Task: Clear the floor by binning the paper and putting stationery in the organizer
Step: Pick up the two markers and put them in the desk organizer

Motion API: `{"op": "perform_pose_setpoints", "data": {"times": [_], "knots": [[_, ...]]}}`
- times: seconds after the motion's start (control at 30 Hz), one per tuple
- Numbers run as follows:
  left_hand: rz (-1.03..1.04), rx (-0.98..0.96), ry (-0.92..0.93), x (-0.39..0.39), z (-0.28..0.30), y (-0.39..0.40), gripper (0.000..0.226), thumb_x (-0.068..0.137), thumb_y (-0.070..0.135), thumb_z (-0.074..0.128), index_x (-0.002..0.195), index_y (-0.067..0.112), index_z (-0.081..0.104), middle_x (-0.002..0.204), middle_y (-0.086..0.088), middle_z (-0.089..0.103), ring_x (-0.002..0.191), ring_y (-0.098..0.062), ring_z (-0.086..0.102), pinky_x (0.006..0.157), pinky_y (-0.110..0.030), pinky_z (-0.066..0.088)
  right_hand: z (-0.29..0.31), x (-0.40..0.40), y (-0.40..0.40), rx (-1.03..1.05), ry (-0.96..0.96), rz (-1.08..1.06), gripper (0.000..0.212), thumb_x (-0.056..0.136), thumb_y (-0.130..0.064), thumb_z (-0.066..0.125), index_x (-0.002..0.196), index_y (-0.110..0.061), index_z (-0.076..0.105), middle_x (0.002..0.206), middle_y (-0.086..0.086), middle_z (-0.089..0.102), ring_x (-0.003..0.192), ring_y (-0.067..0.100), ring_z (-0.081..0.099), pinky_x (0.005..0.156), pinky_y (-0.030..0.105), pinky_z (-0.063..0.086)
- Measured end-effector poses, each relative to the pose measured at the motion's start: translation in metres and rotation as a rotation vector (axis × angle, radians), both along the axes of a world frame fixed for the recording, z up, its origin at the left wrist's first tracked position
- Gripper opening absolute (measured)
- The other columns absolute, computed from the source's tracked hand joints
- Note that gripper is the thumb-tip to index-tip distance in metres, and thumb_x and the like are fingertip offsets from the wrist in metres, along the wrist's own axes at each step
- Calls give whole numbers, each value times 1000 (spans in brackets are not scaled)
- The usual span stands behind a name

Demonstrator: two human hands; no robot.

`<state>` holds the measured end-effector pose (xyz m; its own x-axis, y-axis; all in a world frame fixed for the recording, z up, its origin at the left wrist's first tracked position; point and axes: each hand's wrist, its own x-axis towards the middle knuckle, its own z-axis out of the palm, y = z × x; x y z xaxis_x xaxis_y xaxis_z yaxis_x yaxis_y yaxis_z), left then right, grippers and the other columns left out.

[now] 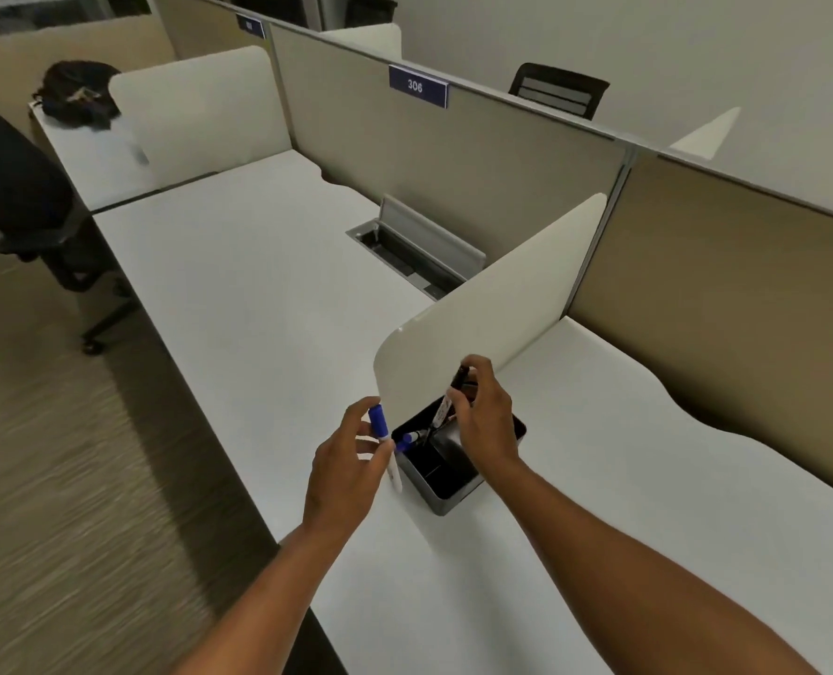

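Lower centre of frame: your left hand (344,462) pinches a blue-capped marker (386,443) beside the black organizer (453,494) on the bench (259,294). Your right hand (485,421) grips a black-capped marker (448,399) over it. Both look light, rigid, slick; hold mid-barrel.

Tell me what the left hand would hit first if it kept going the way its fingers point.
Probably the near edge of the white divider panel; the left hand, holding a blue-capped marker, points up and right toward it. The black organizer lies just right of that line. Depth is unclear.
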<state>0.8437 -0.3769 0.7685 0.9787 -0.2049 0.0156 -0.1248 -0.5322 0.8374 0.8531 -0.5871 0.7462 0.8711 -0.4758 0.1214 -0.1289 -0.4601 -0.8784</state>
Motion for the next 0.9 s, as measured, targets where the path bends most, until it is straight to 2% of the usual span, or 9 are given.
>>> {"op": "perform_pose_setpoints", "data": {"times": [0.13, 0.23, 0.33, 0.4, 0.5, 0.6, 0.73, 0.8, 0.9], "knots": [[7, 9, 2, -2, -4, -3, 53, 93, 25, 75, 136, 41, 47, 107, 14, 67, 91, 0, 71, 69, -11, 57, -10, 7, 5, -108, 81, 61, 39, 100, -10, 65, 116, -38, 44, 99, -3, 68, 91, 18, 68, 80, 34, 62], [-3, 2, 10, -4, -6, -6, 52, 94, 24, 75, 134, 44, 48, 106, 18, 66, 88, 9, 68, 65, -6, 54, -16, 3, 6, -199, 120, 148, 35, 100, -6, 62, 118, -33, 49, 98, -3, 64, 87, 18, 65, 78, 34, 60], [-21, 10, 11, -9, -5, -10, 53, 93, 23, 75, 133, 45, 48, 105, 18, 66, 89, 11, 67, 66, -4, 53, -20, -3, 5, -216, 189, 257, 38, 99, 2, 58, 126, -24, 63, 113, 2, 69, 101, 17, 68, 91, 31, 58], [-27, 15, 8, -12, -3, -12, 53, 93, 23, 75, 132, 46, 47, 104, 17, 66, 90, 10, 67, 67, -5, 54, -17, -9, 3, -171, 204, 245, 38, 100, 5, 57, 129, -16, 68, 127, 4, 69, 105, 8, 65, 98, 24, 55], [-24, 24, -11, -16, 1, -15, 57, 93, 22, 76, 134, 45, 44, 103, 19, 66, 90, 6, 69, 67, -5, 54, -7, -19, 2, -99, 78, 126, 24, 99, 0, 62, 118, -10, 74, 116, 4, 72, 101, 12, 69, 98, 33, 58], [-17, 60, -34, -21, 4, -20, 70, 90, 24, 79, 139, 45, 34, 106, 19, 67, 85, 4, 70, 68, -8, 54, 7, -35, 7, -43, 19, 129, 15, 100, -26, 67, 109, -18, 76, 103, -8, 74, 96, 5, 69, 88, 26, 58], [-41, 141, -94, -26, 1, -30, 78, 87, 26, 82, 145, 39, 31, 113, 8, 75, 92, -5, 72, 79, -24, 61, 17, -60, 18, 69, 52, 371, 42, 89, -58, 66, 127, -40, 66, 108, -22, 73, 104, -5, 68, 85, 11, 55], [-52, 167, -101, -28, -2, -33, 81, 85, 26, 84, 147, 36, 32, 115, 5, 75, 95, -9, 73, 82, -26, 61, 17, -68, 18, 19, 45, 407, 48, 88, -54, 72, 133, -42, 61, 117, -17, 74, 108, 0, 69, 91, 14, 57], [-52, 161, -115, -29, -2, -36, 76, 87, 31, 81, 145, 37, 32, 109, 9, 76, 93, -7, 74, 75, -15, 56, 15, -70, 14, 15, -22, 377, 38, 94, -32, 76, 130, -33, 68, 110, -17, 74, 102, -4, 70, 90, 14, 58]]}}
